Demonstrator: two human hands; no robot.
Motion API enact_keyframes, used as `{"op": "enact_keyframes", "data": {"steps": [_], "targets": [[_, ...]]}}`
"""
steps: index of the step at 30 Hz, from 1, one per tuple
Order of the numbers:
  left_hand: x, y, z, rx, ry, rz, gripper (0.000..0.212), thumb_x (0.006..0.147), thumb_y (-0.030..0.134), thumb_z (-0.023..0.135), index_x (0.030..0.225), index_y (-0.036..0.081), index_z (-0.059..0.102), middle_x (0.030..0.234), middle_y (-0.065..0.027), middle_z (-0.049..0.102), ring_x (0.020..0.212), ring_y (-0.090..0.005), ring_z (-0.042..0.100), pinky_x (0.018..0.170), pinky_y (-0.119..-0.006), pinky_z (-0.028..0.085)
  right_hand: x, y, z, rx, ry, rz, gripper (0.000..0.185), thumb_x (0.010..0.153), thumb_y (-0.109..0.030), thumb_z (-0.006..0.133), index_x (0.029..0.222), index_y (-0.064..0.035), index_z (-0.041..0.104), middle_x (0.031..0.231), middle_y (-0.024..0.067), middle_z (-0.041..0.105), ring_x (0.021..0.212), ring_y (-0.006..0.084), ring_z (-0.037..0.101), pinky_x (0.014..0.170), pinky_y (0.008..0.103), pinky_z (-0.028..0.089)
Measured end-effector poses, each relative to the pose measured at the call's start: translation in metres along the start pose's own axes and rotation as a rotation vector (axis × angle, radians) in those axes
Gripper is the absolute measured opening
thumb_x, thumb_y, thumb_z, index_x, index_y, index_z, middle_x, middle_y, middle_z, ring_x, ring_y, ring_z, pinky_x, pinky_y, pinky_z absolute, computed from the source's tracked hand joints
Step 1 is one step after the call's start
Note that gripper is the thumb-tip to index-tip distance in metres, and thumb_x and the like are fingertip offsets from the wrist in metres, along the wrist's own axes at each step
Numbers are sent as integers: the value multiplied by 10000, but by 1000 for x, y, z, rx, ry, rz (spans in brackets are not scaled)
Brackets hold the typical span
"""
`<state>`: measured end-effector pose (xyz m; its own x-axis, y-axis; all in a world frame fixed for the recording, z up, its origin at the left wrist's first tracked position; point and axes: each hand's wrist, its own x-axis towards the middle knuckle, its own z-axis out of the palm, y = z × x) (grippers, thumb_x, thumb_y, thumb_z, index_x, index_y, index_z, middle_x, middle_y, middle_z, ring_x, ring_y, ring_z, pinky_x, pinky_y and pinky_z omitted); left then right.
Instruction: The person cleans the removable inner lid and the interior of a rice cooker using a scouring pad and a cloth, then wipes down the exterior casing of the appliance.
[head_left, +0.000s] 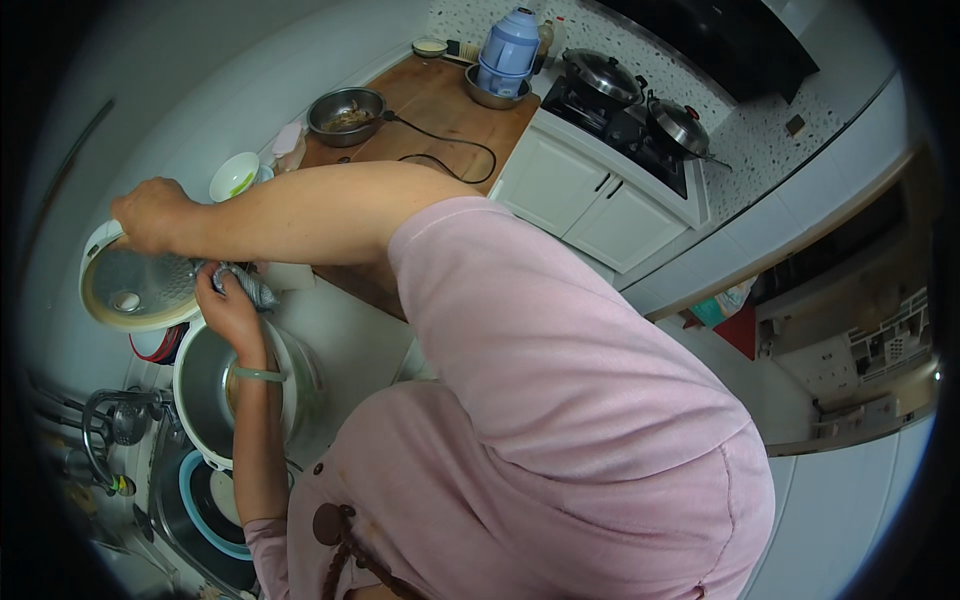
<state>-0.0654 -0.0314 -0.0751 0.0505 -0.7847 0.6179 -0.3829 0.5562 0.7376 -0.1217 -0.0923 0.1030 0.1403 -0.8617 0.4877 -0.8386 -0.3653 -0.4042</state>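
Note:
My right hand (155, 215) grips the top edge of a round white lid (142, 289), which is tilted up with its inner side in view. In my left hand (229, 309) is a bunched grey striped cloth (256, 289), against the lid's right edge. A green bangle circles that wrist. Below the lid stands a white electric cooker (201, 360) with a bare metal inside, partly covered by my left forearm. Whether lid and cooker are joined cannot be told.
A sink (166, 517) holds a blue basin (191, 480), beside a faucet (94, 427). A white bowl (229, 174), a steel bowl (346, 139) and a corded blue appliance (511, 49) stand on the counter. Two lidded pans (604, 75) sit on the gas stove (619, 127).

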Motion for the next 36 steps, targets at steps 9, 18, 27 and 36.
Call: {"op": "enact_keyframes", "data": {"steps": [9,18,27,36], "targets": [[6,-33,-52,74,-340,19,272,836,-13,543,1105,-35,578,1062,-153,629,1011,-256,580,949,-342,428,3,4,-6,132,-22,17,503,816,-509,707,999,-41,674,907,176,713,907,357,689,816,442,538],[-24,7,-155,-111,-617,-238,242,797,-78,495,1005,3,590,977,-58,590,918,-149,538,863,-262,420,-74,-9,-49,239,451,-487,324,808,-254,732,970,-5,601,974,169,578,930,352,566,878,457,447],[-89,-42,-193,200,-653,-300,278,835,-36,527,1089,-5,635,1097,-123,655,1024,-257,595,903,-363,454,-297,123,-94,214,408,294,126,906,-72,616,1026,-46,648,988,122,642,935,306,628,808,386,509],[-104,33,-93,482,-578,-445,294,838,-12,531,1115,3,630,1126,-137,643,1053,-278,582,923,-378,445,-562,422,-237,-362,407,1005,82,874,-64,570,891,-17,635,877,236,657,824,444,627,746,489,514]]}}
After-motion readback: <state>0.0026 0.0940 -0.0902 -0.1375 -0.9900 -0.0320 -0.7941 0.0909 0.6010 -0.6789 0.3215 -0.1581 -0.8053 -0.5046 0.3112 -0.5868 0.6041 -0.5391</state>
